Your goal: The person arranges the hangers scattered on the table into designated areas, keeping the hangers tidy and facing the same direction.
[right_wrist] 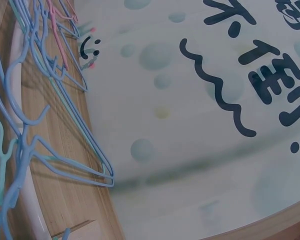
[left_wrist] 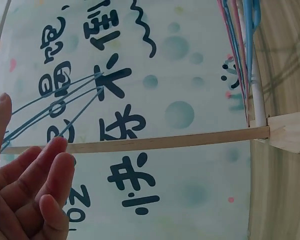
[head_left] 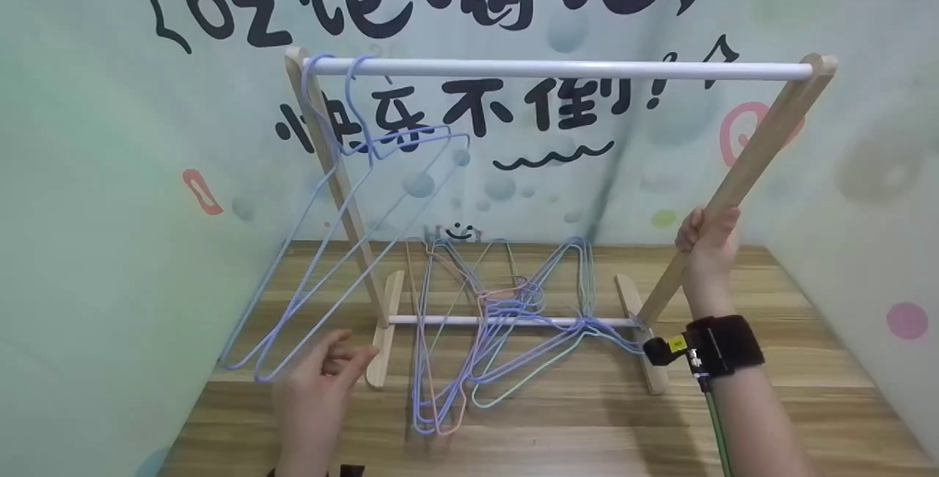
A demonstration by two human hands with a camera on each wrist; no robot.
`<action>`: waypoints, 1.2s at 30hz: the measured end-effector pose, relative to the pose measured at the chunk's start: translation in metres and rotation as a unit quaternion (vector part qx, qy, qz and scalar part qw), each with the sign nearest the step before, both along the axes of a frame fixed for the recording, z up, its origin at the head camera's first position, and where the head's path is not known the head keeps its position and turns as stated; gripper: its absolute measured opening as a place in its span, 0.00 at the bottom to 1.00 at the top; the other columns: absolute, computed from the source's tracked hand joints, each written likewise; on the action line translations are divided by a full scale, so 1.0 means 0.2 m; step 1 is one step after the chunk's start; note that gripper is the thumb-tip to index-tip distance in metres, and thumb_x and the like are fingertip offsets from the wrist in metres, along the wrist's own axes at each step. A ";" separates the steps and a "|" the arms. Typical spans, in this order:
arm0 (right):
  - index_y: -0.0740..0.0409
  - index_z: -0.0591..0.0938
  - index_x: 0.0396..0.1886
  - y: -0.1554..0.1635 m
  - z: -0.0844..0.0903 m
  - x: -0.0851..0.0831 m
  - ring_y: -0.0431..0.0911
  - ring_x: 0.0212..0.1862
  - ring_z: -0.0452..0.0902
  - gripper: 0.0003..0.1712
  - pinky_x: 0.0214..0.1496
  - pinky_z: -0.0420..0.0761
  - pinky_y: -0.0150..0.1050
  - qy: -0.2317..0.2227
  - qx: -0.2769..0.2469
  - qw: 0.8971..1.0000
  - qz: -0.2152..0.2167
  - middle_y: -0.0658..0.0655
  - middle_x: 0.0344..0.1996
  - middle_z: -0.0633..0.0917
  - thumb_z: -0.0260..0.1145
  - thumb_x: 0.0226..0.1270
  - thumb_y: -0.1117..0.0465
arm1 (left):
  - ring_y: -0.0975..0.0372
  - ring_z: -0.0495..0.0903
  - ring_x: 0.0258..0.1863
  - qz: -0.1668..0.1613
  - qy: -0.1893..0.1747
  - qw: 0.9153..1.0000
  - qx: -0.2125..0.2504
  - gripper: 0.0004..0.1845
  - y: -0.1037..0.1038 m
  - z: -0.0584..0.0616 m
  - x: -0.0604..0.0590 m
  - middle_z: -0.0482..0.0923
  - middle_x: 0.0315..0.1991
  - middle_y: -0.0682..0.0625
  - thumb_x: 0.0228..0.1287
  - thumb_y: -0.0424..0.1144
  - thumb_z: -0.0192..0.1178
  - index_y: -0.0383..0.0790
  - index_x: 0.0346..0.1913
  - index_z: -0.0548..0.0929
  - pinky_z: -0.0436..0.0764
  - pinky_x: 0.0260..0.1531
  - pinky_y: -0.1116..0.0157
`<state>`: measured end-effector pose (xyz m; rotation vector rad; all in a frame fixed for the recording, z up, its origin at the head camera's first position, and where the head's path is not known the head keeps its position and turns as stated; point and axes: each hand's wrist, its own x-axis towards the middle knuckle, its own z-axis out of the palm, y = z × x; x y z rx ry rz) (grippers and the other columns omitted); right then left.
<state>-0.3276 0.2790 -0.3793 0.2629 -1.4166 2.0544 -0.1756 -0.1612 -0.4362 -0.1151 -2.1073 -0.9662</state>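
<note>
Two blue hangers hang from left end of white rail on wooden rack, lower ends swinging just above and left of left hand. Hanger pile lies tangled on bench over rack's lower bar, between both hands. Pile's count hard to make out. Left hand: fingers loosely curled, holds nothing. Right hand grips rack's right upright.

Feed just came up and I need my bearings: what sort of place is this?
Probably a staged indoor booth rather than a home: a small wooden rack with a white rail stands on a wood floor, boxed in by walls printed with cartoon lettering and bubbles. Wire hangers lie heaped at the rack's base.
</note>
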 end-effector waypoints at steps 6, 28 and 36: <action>0.56 0.66 0.19 -0.01 0.00 0.00 0.41 0.16 0.51 0.35 0.19 0.52 0.30 0.003 -0.005 1.000 0.000 0.49 0.13 0.60 0.50 0.46 0.27 | 0.68 0.77 0.19 -0.001 -0.042 0.997 -0.068 0.23 0.06 -0.05 -0.02 0.80 0.24 0.56 0.43 0.53 0.68 0.36 0.35 0.82 0.76 0.19 0.72; 0.56 0.65 0.21 0.00 0.00 0.00 0.40 0.16 0.52 0.35 0.18 0.54 0.28 -0.001 0.004 1.000 0.004 0.49 0.13 0.61 0.51 0.43 0.26 | 0.49 0.71 0.48 -0.022 -0.150 0.972 -0.180 0.37 0.47 -0.26 0.01 0.72 0.48 0.42 0.50 0.68 0.53 0.36 0.47 0.76 0.71 0.46 0.51; 0.56 0.64 0.20 0.00 -0.01 -0.01 0.40 0.16 0.51 0.36 0.18 0.53 0.29 0.008 0.002 1.000 0.008 0.49 0.13 0.60 0.52 0.42 0.26 | 0.44 0.70 0.49 -0.028 -0.204 0.960 -0.190 0.30 0.49 -0.31 0.01 0.71 0.50 0.37 0.44 0.59 0.65 0.34 0.39 0.77 0.71 0.46 0.47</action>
